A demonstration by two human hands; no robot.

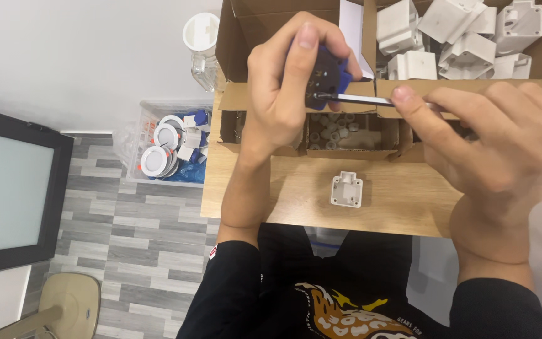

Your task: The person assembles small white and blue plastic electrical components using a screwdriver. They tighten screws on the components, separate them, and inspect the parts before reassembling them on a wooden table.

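My left hand (283, 88) is closed around a small dark blue part (326, 74), raised above the wooden table (296, 194). My right hand (490, 138) grips a screwdriver whose metal shaft (362, 99) runs left, its tip set into the blue part. Below the hands a white plastic housing (347, 189) lies alone on the table top. The screwdriver's handle is hidden inside my right hand.
A low cardboard tray (346, 135) behind the housing holds several small white cylinders. A bigger cardboard box (465, 37) at the back is filled with white plastic housings. A clear bin (170, 147) of round white fittings stands on the floor at the left, near a stool (70, 304).
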